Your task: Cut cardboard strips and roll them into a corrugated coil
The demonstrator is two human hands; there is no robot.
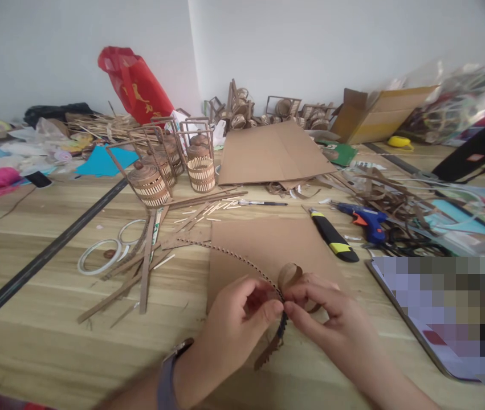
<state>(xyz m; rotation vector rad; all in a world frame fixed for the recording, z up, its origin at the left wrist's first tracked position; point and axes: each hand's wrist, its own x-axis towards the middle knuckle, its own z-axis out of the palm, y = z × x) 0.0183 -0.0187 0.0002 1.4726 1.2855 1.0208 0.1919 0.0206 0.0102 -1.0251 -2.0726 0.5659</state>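
Observation:
Over a flat cardboard sheet (pixel 242 250), my two hands meet at a long, thin corrugated cardboard strip (pixel 242 257) with a notched edge. My left hand (pixel 246 319) pinches it between thumb and fingers. Close beside it, my right hand (pixel 323 310) pinches the same strip, and the thumbs nearly touch. One end of the strip stretches to the upper left; the other curves down below my fingers. A looped brown paper strip (pixel 290 275) rises behind my right fingertips. Exactly how the two strips meet is hidden by my fingers.
Small lidded baskets (pixel 150 185) with tall handles stand at left back. Tape rolls (pixel 99 256) and cardboard strips (pixel 145 267) lie left. Rightward are a utility knife (pixel 331 233), a blue glue gun (pixel 366 219) and a tablet (pixel 422 319). A larger cardboard sheet (pixel 274 154) lies behind.

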